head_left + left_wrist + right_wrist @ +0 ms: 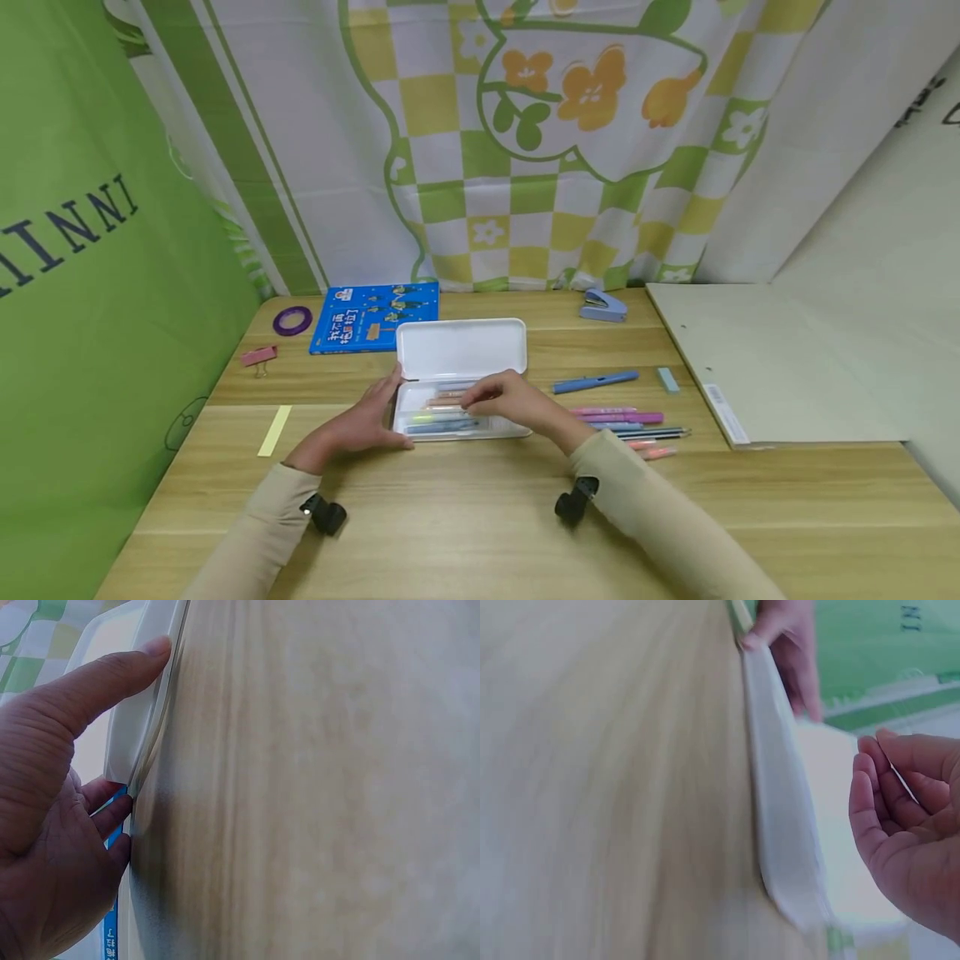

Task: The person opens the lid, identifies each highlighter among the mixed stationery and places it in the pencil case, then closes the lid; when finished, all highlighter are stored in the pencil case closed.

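Observation:
An open white pencil case (461, 348) lies with its lid tipped back. Several pens and pencils (442, 425) lie side by side in its tray. My left hand (363, 421) grips the case's left end, thumb on the front wall and fingers at the back corner by the hinge. The left wrist view shows the thumb (112, 679) along the white wall. Over the tray hovers my right hand (513, 404), fingers curled and thumb tip against the index fingertip. In the right wrist view nothing shows between those fingertips (885, 735). My right hand hides part of the tray.
Right of the case lie a blue pen (596, 382), several pens and pencils (630, 429), an eraser (668, 380), a stapler (602, 306) and a large board (780, 367). Leftward are a blue book (375, 317), purple tape (292, 320), a binder clip (259, 357) and a yellow strip (274, 431).

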### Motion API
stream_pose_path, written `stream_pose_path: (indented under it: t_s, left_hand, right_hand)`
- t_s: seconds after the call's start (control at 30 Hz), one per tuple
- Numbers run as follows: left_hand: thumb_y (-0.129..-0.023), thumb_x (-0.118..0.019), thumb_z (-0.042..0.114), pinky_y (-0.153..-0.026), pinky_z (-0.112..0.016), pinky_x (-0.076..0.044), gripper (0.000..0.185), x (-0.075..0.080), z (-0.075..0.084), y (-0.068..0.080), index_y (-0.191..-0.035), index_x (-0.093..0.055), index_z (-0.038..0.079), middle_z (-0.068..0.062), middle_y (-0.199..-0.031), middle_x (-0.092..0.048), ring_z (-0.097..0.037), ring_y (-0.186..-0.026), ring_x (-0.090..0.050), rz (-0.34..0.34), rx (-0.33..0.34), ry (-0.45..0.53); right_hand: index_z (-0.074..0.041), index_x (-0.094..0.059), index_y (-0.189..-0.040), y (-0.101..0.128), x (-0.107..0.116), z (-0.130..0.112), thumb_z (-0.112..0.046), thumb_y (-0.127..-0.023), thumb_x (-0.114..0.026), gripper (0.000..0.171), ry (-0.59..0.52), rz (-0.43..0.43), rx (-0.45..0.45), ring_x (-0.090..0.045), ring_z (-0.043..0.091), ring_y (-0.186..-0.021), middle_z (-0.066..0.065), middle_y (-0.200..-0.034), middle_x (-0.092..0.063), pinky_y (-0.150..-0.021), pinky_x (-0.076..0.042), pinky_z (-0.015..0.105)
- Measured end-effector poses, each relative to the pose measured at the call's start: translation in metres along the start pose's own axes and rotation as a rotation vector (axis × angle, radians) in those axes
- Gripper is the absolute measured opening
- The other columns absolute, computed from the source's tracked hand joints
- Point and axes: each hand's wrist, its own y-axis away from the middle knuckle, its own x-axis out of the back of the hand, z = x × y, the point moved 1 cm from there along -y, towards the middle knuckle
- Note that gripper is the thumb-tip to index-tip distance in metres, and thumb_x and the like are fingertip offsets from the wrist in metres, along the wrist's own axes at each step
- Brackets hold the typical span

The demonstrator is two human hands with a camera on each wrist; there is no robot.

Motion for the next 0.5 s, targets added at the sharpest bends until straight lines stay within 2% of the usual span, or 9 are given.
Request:
stream_pose_path:
  t_s: [0.1, 0.33, 0.5]
  left_hand:
    - [-0.07, -0.082, 0.041, -0.112, -0.054, -0.017, 0.127, 0.0, 0.001, -0.001, -0.151, 0.01, 0.01, -0.018, -0.156, -0.006, -0.036, -0.141, -0.009, 0.002, 0.0, -0.002]
    - [-0.07, -0.082, 0.041, -0.111, -0.054, -0.017, 0.127, 0.0, 0.001, 0.0, -0.151, 0.01, 0.01, -0.018, -0.156, -0.006, -0.036, -0.141, -0.009, 0.0, 0.014, 0.0]
    - [-0.07, -0.082, 0.042, -0.112, -0.054, -0.017, 0.127, 0.0, 0.0, 0.0, -0.151, 0.011, 0.01, -0.018, -0.157, -0.004, -0.037, -0.141, -0.009, -0.002, 0.015, -0.006]
  right_hand:
    - [0.002, -0.069, -0.105, 0.02, 0.024, 0.005, -0.009, -0.09, -0.064, 0.02, -0.029, 0.008, -0.01, -0.062, 0.015, -0.093, 0.01, -0.104, -0.069, -0.08, -0.052, 0.03]
    - [0.002, -0.069, -0.103, 0.068, 0.083, 0.031, -0.009, -0.088, -0.066, 0.019, 0.024, 0.13, -0.066, -0.063, 0.022, -0.093, 0.015, -0.104, -0.068, -0.078, -0.053, 0.033]
    - [0.004, -0.068, -0.104, 0.093, 0.112, 0.052, -0.01, -0.087, -0.068, 0.022, 0.117, 0.2, -0.093, -0.063, 0.014, -0.089, 0.016, -0.101, -0.068, -0.075, -0.052, 0.026]
